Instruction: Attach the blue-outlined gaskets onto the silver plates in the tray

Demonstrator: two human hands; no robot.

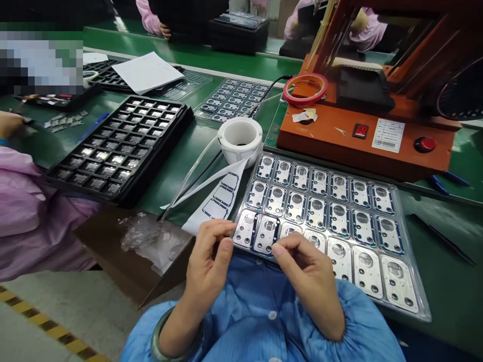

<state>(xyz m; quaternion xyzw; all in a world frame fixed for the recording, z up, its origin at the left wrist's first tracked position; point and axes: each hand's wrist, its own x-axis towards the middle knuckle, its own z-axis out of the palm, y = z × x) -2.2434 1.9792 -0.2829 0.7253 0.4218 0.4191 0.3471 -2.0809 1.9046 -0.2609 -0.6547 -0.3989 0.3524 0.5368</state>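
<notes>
Two bare hands, left (206, 264) and right (307, 274), fingertips pinched together empty over glossy clear tray (411, 281) of rounded metal plates (368, 271).

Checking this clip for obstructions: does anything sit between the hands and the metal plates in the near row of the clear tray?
Nothing visible does. The left hand and right hand are at the near edge of the tray, fingertips right at the near-row plates. The label strip lies off to the left, beside the tray.

My desk (196, 151) has a green top under even, bright light. Left of it and below lies a pale grey floor (75, 306) with a yellow-black striped line (56, 334). Beyond it runs another green desk (211, 53).
</notes>
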